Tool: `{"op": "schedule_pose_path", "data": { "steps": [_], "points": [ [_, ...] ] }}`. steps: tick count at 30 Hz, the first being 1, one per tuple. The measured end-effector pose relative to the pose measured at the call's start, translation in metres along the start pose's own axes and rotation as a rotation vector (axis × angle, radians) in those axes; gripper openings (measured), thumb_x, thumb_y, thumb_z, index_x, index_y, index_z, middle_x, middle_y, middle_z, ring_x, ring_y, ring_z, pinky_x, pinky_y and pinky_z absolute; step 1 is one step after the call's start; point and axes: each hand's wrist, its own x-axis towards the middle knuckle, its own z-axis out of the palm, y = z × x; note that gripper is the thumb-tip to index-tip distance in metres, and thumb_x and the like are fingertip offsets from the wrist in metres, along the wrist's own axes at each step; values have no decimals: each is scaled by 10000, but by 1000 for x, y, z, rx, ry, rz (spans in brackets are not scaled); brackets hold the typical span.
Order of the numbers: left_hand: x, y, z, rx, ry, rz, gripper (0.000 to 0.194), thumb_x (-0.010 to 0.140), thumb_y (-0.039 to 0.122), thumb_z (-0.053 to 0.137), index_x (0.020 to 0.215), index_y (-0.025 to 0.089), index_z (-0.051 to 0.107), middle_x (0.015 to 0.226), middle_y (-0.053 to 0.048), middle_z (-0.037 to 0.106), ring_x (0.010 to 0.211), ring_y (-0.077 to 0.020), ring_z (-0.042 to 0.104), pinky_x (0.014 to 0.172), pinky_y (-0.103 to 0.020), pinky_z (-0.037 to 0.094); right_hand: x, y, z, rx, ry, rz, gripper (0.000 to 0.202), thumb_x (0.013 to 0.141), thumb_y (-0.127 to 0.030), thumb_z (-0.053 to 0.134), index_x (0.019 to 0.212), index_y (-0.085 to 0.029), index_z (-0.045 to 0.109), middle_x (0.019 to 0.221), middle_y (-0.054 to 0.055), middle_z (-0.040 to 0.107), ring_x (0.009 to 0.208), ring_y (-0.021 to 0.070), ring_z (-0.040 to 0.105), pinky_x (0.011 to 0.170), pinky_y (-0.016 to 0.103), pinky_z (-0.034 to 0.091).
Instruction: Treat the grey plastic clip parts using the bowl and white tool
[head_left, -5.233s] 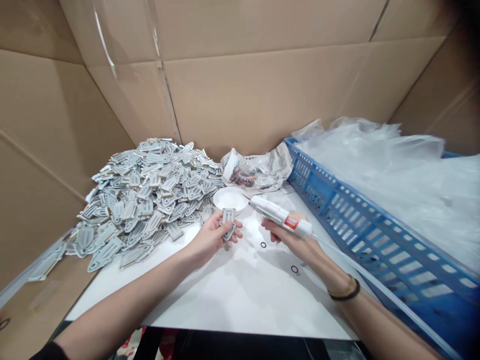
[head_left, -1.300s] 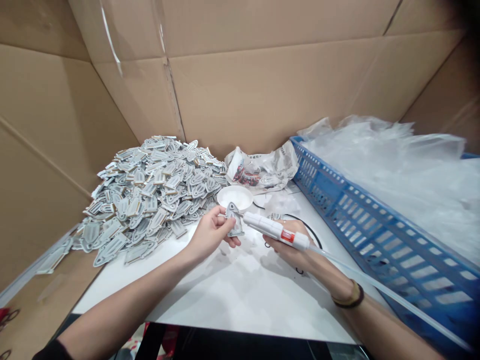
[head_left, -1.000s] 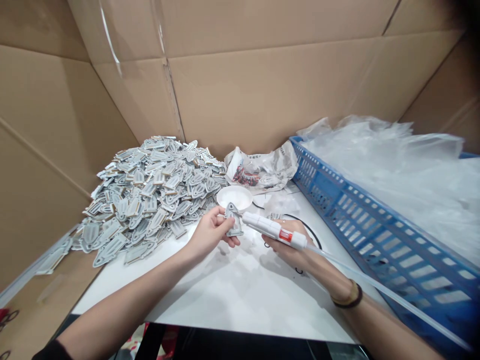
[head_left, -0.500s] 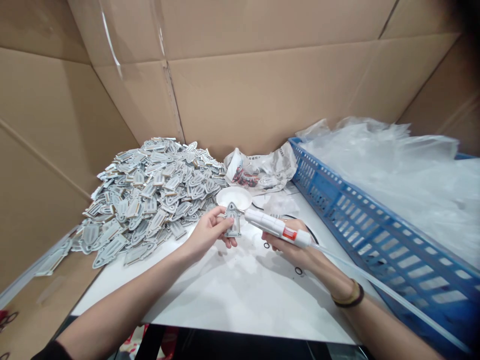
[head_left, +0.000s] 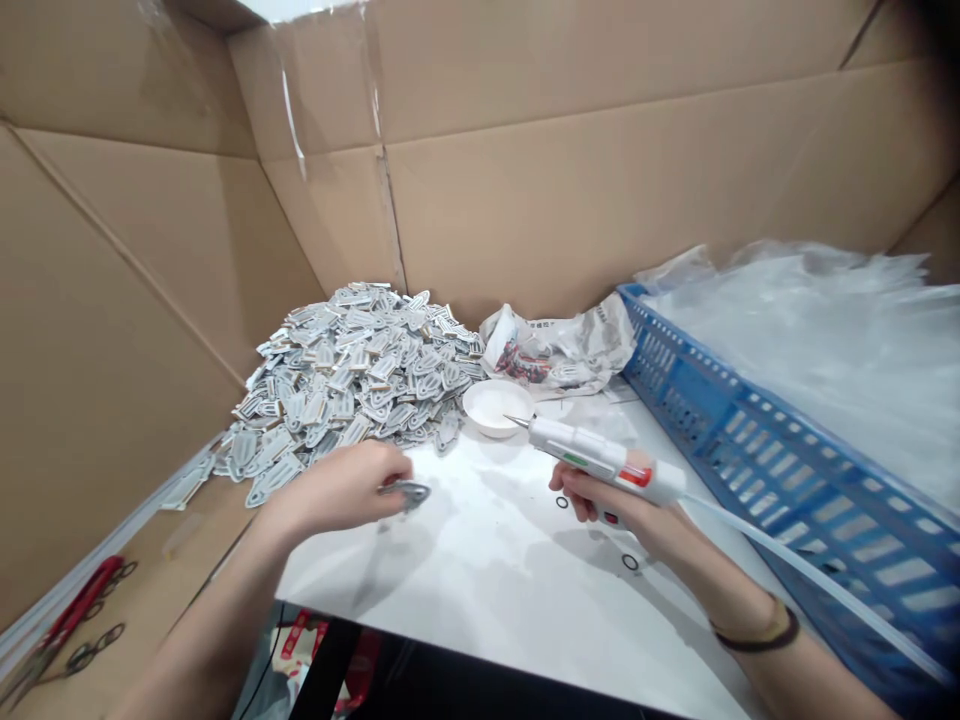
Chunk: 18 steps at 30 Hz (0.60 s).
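My left hand [head_left: 352,485] is closed on a small grey flat piece [head_left: 409,492] with a pointed end, seen nearly edge-on over the white table [head_left: 480,590]. It is slightly blurred, and the fingers hide part of it. In my right hand [head_left: 600,500] is a white glue gun [head_left: 600,455] with a thin metal nozzle, a red-orange patch on its side and a long translucent rod [head_left: 810,580] running out of its back. The nozzle points left, close to the rim of a white bowl [head_left: 480,395]. Left of the bowl, many similar grey pieces [head_left: 352,370] lie heaped.
To the right stands a blue plastic crate [head_left: 750,430] full of clear plastic bags [head_left: 817,310]. Crumpled printed paper [head_left: 592,350] lies behind the bowl. Black rings [head_left: 630,562] rest near my right hand. Red-handled scissors [head_left: 75,610] lie at far left. Cardboard walls [head_left: 540,170] surround the table.
My left hand has moved away from the nozzle, down and left, turning the grey piece from upright to nearly flat. The glue gun stays in my right hand. The view has shifted left.
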Motion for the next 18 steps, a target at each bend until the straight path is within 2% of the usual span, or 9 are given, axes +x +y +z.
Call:
{"op": "schedule_pose_path", "data": {
  "steps": [2, 4, 7, 9, 11, 13, 16, 18],
  "points": [
    [-17, -22, -7, 17, -85, -124, 113, 759, 207, 522, 663, 188, 577, 672, -12, 596, 612, -149, 519, 584, -247, 330, -2, -3, 2, -53, 3, 8, 354, 777, -514, 659, 768, -161, 687, 559, 30, 604, 505, 134, 532, 480, 254, 353],
    [-28, -48, -12, 65, -108, -238, 99, 725, 174, 513, 636, 187, 554, 652, -3, 572, 607, -148, 494, 587, -250, 311, -3, -5, 3, -97, 13, 10, 362, 771, -517, 656, 758, -157, 687, 552, 32, 604, 507, 135, 528, 482, 255, 353],
    [-32, -83, -13, 134, -116, -372, 101, 662, 111, 504, 593, 184, 508, 613, 6, 513, 604, -150, 448, 589, -260, 280, -4, -6, 3, -122, 10, -5, 355, 777, -509, 642, 769, -158, 695, 540, 27, 603, 496, 129, 509, 479, 252, 349],
    [-31, -100, -10, 158, -112, -422, 120, 621, 83, 501, 561, 185, 483, 572, 15, 455, 583, -149, 414, 584, -266, 262, -4, -5, 3, -127, 9, -8, 361, 775, -513, 636, 768, -157, 696, 536, 27, 600, 495, 128, 504, 479, 251, 353],
    [-29, -111, -7, 185, -85, -429, 122, 605, 81, 505, 547, 188, 489, 562, 14, 447, 579, -155, 416, 586, -269, 263, -4, -5, 3, -114, 21, 9, 377, 749, -530, 646, 756, -155, 688, 549, 35, 608, 504, 136, 520, 476, 251, 367],
    [-27, -116, -6, 210, -48, -405, 107, 616, 97, 512, 580, 193, 545, 599, 0, 515, 609, -170, 469, 606, -268, 293, -4, -6, 4, -92, 32, 36, 391, 718, -543, 658, 755, -155, 683, 567, 42, 618, 503, 141, 531, 468, 252, 377],
    [-24, -120, -4, 237, 9, -395, 154, 650, 120, 518, 712, 205, 630, 712, -22, 624, 699, -196, 558, 652, -264, 344, -4, -7, 4, -75, 48, 61, 397, 695, -543, 666, 766, -153, 685, 585, 45, 625, 496, 139, 534, 456, 250, 379],
    [-24, -124, -2, 248, 33, -401, 180, 666, 126, 523, 780, 211, 634, 758, -25, 650, 733, -199, 580, 658, -262, 352, -4, -7, 4, -75, 53, 59, 392, 693, -538, 667, 767, -154, 687, 579, 41, 620, 494, 138, 535, 455, 248, 381]
  ]
}}
